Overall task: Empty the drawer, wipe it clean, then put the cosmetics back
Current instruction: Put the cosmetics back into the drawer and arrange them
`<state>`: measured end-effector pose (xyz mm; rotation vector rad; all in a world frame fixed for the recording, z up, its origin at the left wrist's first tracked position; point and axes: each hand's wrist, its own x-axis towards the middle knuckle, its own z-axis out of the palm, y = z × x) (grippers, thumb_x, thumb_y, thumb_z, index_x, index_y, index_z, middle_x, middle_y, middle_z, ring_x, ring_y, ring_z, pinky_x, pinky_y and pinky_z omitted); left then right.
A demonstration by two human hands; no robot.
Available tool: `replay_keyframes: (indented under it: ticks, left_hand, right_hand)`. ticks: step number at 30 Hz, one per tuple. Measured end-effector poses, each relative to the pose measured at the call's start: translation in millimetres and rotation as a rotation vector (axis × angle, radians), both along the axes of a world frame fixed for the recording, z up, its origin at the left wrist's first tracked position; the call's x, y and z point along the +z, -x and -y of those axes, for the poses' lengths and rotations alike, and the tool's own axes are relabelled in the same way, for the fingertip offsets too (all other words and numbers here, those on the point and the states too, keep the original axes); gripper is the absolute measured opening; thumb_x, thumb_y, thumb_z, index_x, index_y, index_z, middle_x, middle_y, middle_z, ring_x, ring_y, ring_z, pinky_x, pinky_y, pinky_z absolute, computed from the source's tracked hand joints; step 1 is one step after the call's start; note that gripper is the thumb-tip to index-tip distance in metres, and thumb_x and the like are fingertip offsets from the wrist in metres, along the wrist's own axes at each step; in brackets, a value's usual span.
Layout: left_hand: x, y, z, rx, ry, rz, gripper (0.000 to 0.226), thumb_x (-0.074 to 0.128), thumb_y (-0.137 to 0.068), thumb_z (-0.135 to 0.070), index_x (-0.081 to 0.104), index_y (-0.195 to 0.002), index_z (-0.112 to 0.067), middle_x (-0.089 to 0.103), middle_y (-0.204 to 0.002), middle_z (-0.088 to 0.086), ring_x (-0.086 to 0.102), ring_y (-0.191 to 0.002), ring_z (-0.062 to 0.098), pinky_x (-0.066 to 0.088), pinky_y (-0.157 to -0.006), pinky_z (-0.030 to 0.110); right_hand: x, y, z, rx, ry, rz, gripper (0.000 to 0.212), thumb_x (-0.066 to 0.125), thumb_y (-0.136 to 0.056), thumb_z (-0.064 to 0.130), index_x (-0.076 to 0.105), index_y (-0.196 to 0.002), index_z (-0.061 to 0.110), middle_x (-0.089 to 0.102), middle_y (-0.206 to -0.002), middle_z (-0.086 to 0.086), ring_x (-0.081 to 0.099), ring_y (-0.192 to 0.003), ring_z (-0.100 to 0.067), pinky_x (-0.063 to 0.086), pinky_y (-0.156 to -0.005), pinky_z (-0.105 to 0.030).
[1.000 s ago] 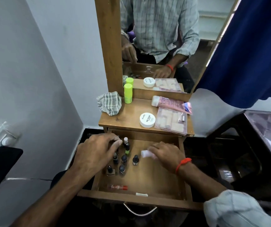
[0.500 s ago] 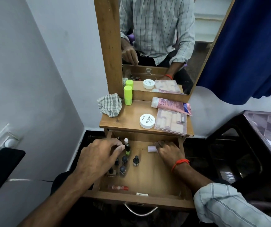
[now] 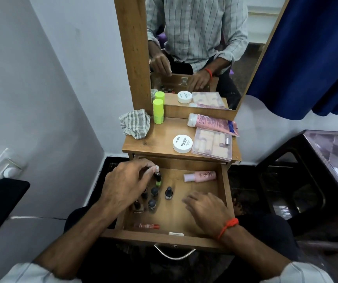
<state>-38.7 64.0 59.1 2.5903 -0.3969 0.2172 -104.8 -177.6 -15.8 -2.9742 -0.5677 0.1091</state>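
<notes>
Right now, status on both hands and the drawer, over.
Left hand fingers pinching a nail polish bottle in the drawer. Right hand open, empty, over the drawer floor. Pink bottle lying at the back. Nothing blocking.

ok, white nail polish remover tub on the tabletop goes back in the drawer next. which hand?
Right. The right hand hovers open and empty over the drawer, below the tub. The left hand is busy pinching a green nail polish bottle.

Open drawer [image 3: 224, 193]: nail polish bottles [image 3: 160, 196] grouped left; lotion bottle [image 3: 200, 176] lying at back right; slim tube [image 3: 146, 226] lying at front left. Tabletop [image 3: 158, 144] above: cloth [image 3: 135, 123] left, stick tube [image 3: 158, 111] behind, nail polish remover jar [image 3: 182, 143] centre, packet [image 3: 213, 144] right, large tube [image 3: 211, 123] behind packet.
</notes>
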Motion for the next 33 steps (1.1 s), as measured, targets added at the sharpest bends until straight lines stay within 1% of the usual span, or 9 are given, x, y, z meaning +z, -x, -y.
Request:
replay_keyframes:
  ticks: [4,11,13,17,22,24,26,30,33]
  left_hand:
    - [-6.0,-23.2,21.9,-0.016,0.065,-0.015,0.02,0.057,-0.098,-0.046,0.069,-0.112,-0.04,0.07,-0.102,-0.023,0.064,-0.092,-0.001,0.059,-0.076,0.035]
    - [-18.8,-62.2,76.7,-0.051,0.023,0.014,0.065,0.06,-0.09,-0.063,0.045,-0.145,-0.031,0.05,-0.143,-0.008,0.047,-0.129,0.017,0.046,-0.1,0.041]
    - [-23.0,-75.8,89.0,-0.053,-0.032,-0.007,0.079,0.06,-0.087,-0.067,0.039,-0.152,-0.027,0.046,-0.151,-0.004,0.04,-0.133,0.024,0.037,-0.106,0.042]
    - [-35.0,-93.2,98.6,-0.058,-0.081,-0.084,0.087,0.065,-0.086,-0.065,0.032,-0.157,-0.027,0.048,-0.154,-0.001,0.036,-0.128,0.026,0.03,-0.1,0.041]
    - [-36.1,-82.9,88.4,-0.031,-0.009,-0.036,0.091,0.069,-0.083,-0.064,0.03,-0.157,-0.027,0.054,-0.148,-0.002,0.038,-0.132,0.027,0.032,-0.109,0.05]
    - [-32.3,-66.3,76.5,-0.03,0.111,0.002,0.096,0.071,-0.081,-0.064,0.025,-0.158,-0.03,0.057,-0.141,-0.005,0.041,-0.126,0.023,0.036,-0.106,0.047]
    - [-31.6,-43.6,62.6,-0.079,0.195,0.025,0.1,0.072,-0.079,-0.063,0.02,-0.159,-0.034,0.057,-0.136,-0.009,0.042,-0.123,0.017,0.032,-0.103,0.038]
    - [-40.2,-2.5,50.0,-0.173,0.118,0.05,0.104,0.073,-0.077,-0.063,0.017,-0.16,-0.034,0.056,-0.131,-0.016,0.043,-0.116,0.008,0.021,-0.102,0.025]
    - [-47.5,10.1,50.1,-0.186,0.115,0.019,0.103,0.071,-0.078,-0.061,0.015,-0.16,-0.033,0.055,-0.131,-0.019,0.042,-0.11,0.006,0.031,-0.101,0.034]
  right_hand:
    - [-2.1,12.8,3.2,-0.08,-0.141,0.005,0.029,0.039,-0.1,0.038,0.058,-0.122,0.034,0.059,-0.12,0.013,0.058,-0.108,-0.012,0.043,-0.092,-0.03]
    - [-6.7,18.6,5.1,-0.182,-0.257,0.115,0.026,0.043,-0.097,0.043,0.066,-0.106,0.036,0.063,-0.103,0.02,0.061,-0.089,-0.001,0.039,-0.076,-0.016]
    - [-7.0,18.8,5.5,-0.187,-0.276,0.133,0.026,0.041,-0.097,0.043,0.066,-0.103,0.036,0.063,-0.1,0.02,0.061,-0.087,-0.001,0.039,-0.074,-0.016]
    - [-7.9,18.1,7.9,-0.191,-0.324,0.131,0.027,0.04,-0.097,0.045,0.065,-0.104,0.035,0.063,-0.102,0.02,0.06,-0.091,0.0,0.046,-0.077,-0.018]
    - [-9.8,16.4,8.1,-0.191,-0.38,0.138,0.023,0.045,-0.097,0.042,0.066,-0.099,0.032,0.062,-0.095,0.017,0.06,-0.087,-0.001,0.051,-0.076,-0.024]
    - [-6.7,13.9,9.2,-0.251,-0.538,0.122,0.019,0.05,-0.097,0.04,0.067,-0.101,0.032,0.063,-0.093,0.019,0.058,-0.083,0.006,0.049,-0.075,-0.016]
    - [0.0,10.3,9.5,-0.363,-0.838,0.105,0.015,0.057,-0.095,0.036,0.068,-0.105,0.034,0.068,-0.096,0.022,0.062,-0.085,0.009,0.048,-0.075,-0.009]
    - [18.1,-2.4,-0.4,-0.559,-1.382,-0.268,0.026,0.063,-0.089,0.046,0.07,-0.11,0.032,0.073,-0.099,0.001,0.065,-0.071,-0.009,0.056,-0.06,-0.03]
    - [29.1,-14.3,-6.3,-0.672,-1.663,-0.492,0.033,0.068,-0.081,0.039,0.072,-0.106,0.016,0.074,-0.094,-0.007,0.064,-0.064,-0.018,0.052,-0.052,-0.028]
